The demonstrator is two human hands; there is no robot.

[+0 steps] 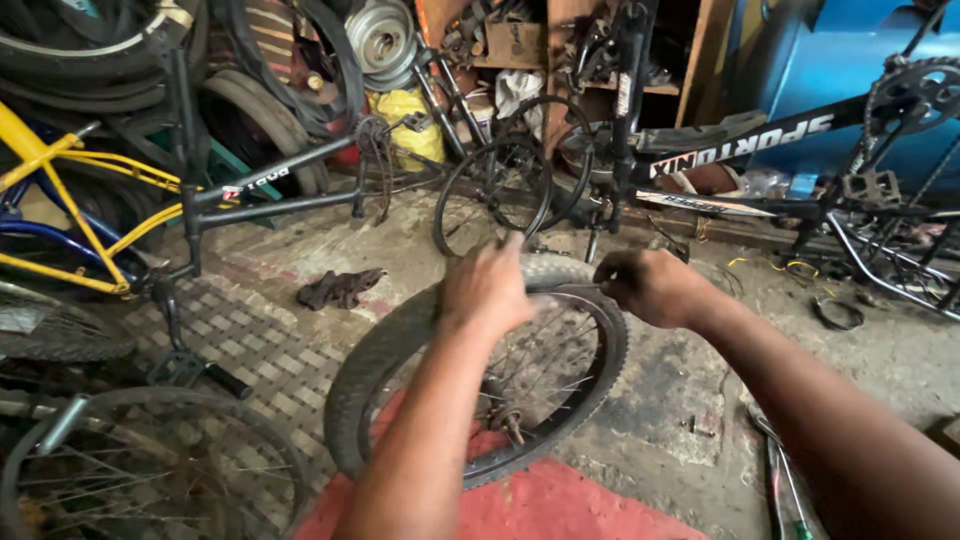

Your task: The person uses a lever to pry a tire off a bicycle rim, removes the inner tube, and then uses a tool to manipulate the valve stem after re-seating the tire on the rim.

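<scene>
At the far left of the frame a yellow bicycle frame (70, 200) leans among stacked tyres, and a bare spoked rim (150, 470) lies at the lower left. A dark rag (340, 288) sits on the patterned floor just left of centre.

In the middle of the frame a knobby-tyred bicycle wheel (480, 370) stands tilted on the floor, its lower edge over a red mat (560, 505). The left hand (490, 285) rests on the top of the tyre, fingers together and curled over the tread, pressing it. Just to its right the right hand (650, 288) is closed around a thin metal tool at the rim edge; only a sliver of the tool shows, so I cannot tell its kind.

This looks like work on the tyre bead at the top of the rim. The next move probably calls for a firm grip from the left hand while the tool works along the rim.

An upturned black bicycle (780, 140) fills the upper right.
</scene>
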